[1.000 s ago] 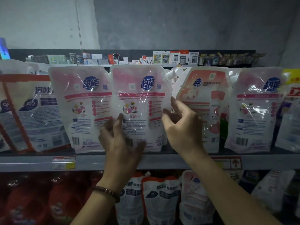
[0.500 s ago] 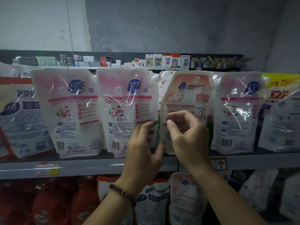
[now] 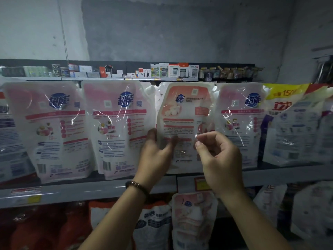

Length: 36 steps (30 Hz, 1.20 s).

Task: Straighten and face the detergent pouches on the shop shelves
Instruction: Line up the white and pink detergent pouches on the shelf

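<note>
Glossy plastic, salmon-orange over white: the salmon pouch (image 3: 183, 112) stands upright at centre frame on the grey shelf (image 3: 90, 191). Its printed face is turned outward, with a blue logo near the top and a white spout corner at upper left.

Left hand (image 3: 155, 156): thumb lies across the pouch's lower front and the fingers pass behind its left edge, so it grips that edge. Beaded bracelet (image 3: 137, 184) on the wrist.

Right hand (image 3: 221, 159): fingers curled in, thumb and fingertip up against the pouch's lower right front. Cannot tell whether they pinch the film or only touch it.

Just left of the held pouch stand two pink pouches (image 3: 117, 127), both faced front, side by side and leaning slightly. A third pink pouch (image 3: 239, 120) stands just right of it, partly behind the right hand. At the right of the frame is a yellow-topped pouch (image 3: 288, 123), tilted. At the far left edge is a blue-and-white pouch (image 3: 9, 132), cut off.

A red-and-yellow price tag (image 3: 201, 184) sits on the shelf lip below the right hand. On the lower shelf are more pouches (image 3: 194, 222), dim and crowded. Along the top of the frame are boxed calculators (image 3: 173, 70) and small goods against a grey wall.
</note>
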Each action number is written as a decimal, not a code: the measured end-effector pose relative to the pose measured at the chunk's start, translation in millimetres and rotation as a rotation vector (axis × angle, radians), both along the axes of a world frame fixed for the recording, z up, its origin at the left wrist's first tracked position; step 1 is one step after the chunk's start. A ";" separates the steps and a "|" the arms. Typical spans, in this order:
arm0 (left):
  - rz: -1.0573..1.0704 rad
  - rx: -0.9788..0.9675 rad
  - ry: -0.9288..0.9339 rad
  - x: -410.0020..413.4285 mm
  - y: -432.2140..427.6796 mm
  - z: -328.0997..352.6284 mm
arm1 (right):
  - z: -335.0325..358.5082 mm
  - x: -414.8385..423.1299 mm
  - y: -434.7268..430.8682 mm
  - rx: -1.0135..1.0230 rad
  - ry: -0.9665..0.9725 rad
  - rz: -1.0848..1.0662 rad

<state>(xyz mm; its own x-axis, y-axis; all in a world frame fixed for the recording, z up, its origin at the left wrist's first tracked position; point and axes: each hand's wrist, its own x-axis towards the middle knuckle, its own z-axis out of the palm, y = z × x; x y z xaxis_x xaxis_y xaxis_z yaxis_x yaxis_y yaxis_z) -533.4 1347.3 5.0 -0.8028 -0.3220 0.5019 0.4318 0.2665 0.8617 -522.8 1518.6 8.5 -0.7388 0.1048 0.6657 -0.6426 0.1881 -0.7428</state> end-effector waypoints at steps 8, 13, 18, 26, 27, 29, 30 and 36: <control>0.027 0.190 0.088 -13.3 9.7 -8.5 | -3.4 -7.1 19.0 0.163 -0.124 0.173; 0.105 0.243 0.211 -12.2 16.1 -14.2 | -1.2 -8.9 21.5 0.209 -0.124 0.226; 0.085 0.298 0.313 1.4 20.8 -10.8 | 6.7 -8.8 20.4 0.185 -0.074 0.233; 0.140 0.346 0.395 23.1 24.8 -3.5 | 4.6 -11.2 18.3 0.081 0.079 0.305; 0.137 0.354 0.394 26.2 26.1 -1.7 | 4.8 -12.5 19.1 0.051 0.100 0.277; 0.109 0.369 0.404 31.4 30.8 1.0 | 5.4 -15.9 22.8 0.015 0.151 0.158; 0.089 0.380 0.411 33.9 34.1 1.6 | 5.2 -16.6 25.3 -0.006 0.169 0.111; 0.017 0.441 0.416 45.7 60.8 -0.8 | 5.3 -9.0 51.1 -0.240 0.117 0.099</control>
<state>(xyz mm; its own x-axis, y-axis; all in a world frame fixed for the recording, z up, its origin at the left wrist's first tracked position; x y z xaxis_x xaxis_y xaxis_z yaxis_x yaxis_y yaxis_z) -487.7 1408.1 4.2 -0.5607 -0.5822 0.5887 0.7551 -0.0680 0.6521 -531.8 1569.7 13.8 -0.6728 0.2006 0.7121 -0.7332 -0.0521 -0.6780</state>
